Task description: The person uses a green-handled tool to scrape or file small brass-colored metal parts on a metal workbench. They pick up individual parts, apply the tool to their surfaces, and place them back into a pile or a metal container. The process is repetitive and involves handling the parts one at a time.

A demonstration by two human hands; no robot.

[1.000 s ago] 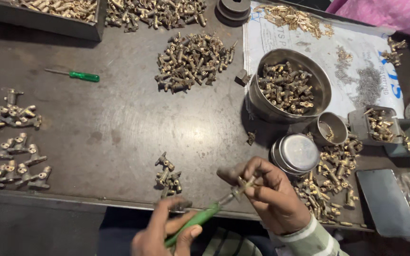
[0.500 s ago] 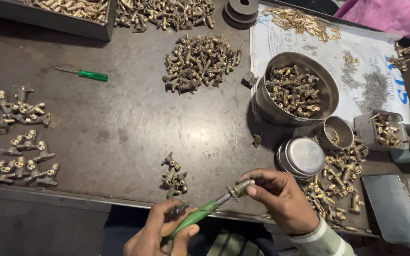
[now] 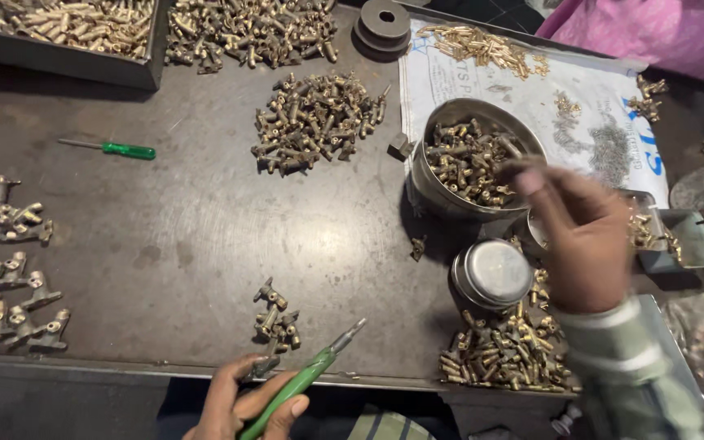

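Head view, the only one I have; I look down on a dark metal bench (image 3: 205, 236) strewn with small brass fittings.

Left hand (image 3: 242, 403) sits at the near edge of the bench, fingers closed around the green handle of a screwdriver (image 3: 303, 379); its metal tip points up and to the right, clear of the bench surface; a small cluster of assembled fittings (image 3: 275, 314) lies just beyond the tip, to its left.

Right hand (image 3: 580, 236) is raised over the right part of the bench, motion-blurred; fingertips bunched together and pointing toward the round metal bowl (image 3: 442, 195) full of brass parts; I cannot tell whether anything is pinched between them; the sleeve is striped, pale and green.

Just beside the bowl, on its near side, a round steel tin (image 3: 490, 273) with its lid on; below the tin, a loose heap of brass pieces (image 3: 507, 354) at the bench's near edge.

Rest of bench: a second green-handled screwdriver (image 3: 116, 148) lies flat at left, well apart from both hands; a pile of dark brass fittings (image 3: 315, 122) at centre; rows of larger valve-like bodies (image 3: 6, 269) along the left edge; a tray (image 3: 67, 33) of brass pins at top left; a printed white sheet (image 3: 564, 106) under the bowl, bearing scattered small parts; pink cloth (image 3: 653, 33) at top right.
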